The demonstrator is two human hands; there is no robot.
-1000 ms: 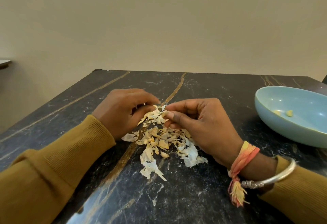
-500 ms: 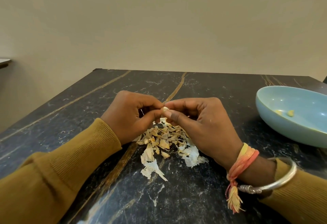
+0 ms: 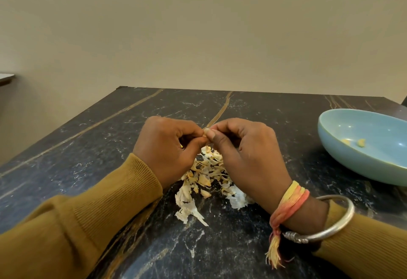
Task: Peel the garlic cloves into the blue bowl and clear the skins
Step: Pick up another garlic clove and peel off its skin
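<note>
Together, your left hand (image 3: 169,146) and right hand (image 3: 246,153) pinch one small clove (image 3: 206,132) between their fingertips, raised above the skins (image 3: 207,181). Those skins lie heaped on the tabletop (image 3: 92,146) directly below, between your wrists. Well to the right sits the bowl (image 3: 343,157), holding two peeled pieces (image 3: 361,142) near its middle.

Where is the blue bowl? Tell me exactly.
In the head view the blue bowl sits on the table at the far right, partly cut off by the frame edge, to the right of the right hand.
</note>
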